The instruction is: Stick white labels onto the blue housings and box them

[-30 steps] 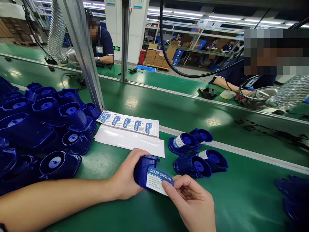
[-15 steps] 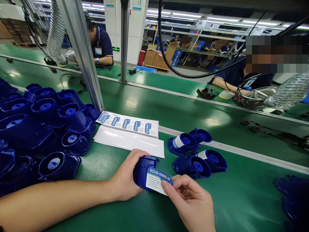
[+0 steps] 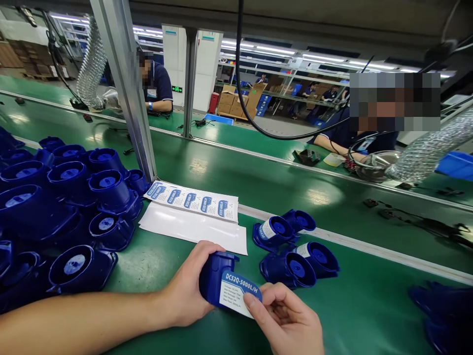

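My left hand [image 3: 194,288] is wrapped round a dark blue plastic housing [image 3: 211,280] above the green bench. Between the thumb and fingers of my right hand [image 3: 286,313] is the right end of a blue-and-white label [image 3: 236,292], printed "DC52Q-5000L/H". The label's left end lies against the housing's side, while its right end stands off it. Beyond my hands, a sheet of labels [image 3: 192,201] lies beside a blank white backing sheet [image 3: 192,228]. Several blue housings [image 3: 275,230], some bearing labels, rest to the right of the sheets.
A large pile of blue housings [image 3: 70,172] fills the left of the bench. A metal post [image 3: 127,93] rises behind it. More blue parts [image 3: 443,305] lie at the right edge. Two co-workers [image 3: 160,84] sit across the bench, and a black cable [image 3: 239,74] hangs in front.
The view has tilted, so the bench and my hands appear slightly lower and further left. My grip on the housing and the label looks the same.
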`<action>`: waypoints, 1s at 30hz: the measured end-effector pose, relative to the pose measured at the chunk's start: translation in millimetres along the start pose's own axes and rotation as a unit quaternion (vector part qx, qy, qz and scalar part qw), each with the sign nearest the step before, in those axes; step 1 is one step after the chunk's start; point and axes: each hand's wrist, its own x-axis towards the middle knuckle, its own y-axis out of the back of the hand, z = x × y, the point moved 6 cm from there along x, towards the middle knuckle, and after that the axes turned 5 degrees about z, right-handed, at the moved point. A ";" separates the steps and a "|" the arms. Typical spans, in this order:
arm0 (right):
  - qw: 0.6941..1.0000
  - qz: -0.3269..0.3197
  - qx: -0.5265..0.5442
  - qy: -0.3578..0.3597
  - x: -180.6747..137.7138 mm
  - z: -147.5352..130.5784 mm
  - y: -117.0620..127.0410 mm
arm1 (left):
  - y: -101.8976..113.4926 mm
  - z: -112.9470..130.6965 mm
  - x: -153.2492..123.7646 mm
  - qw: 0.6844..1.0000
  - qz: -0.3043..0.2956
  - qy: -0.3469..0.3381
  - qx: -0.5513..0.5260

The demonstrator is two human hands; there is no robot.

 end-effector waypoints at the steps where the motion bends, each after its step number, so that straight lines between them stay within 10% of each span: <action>1: 1.000 -0.001 0.001 -0.002 0.0 0.4 -0.8 | -0.1 -0.2 -0.1 1.000 0.001 0.000 0.000; 30: 1.000 -0.005 -0.010 -0.007 0.7 4.7 0.8 | 1.6 1.5 -1.8 1.000 -0.003 -0.009 0.002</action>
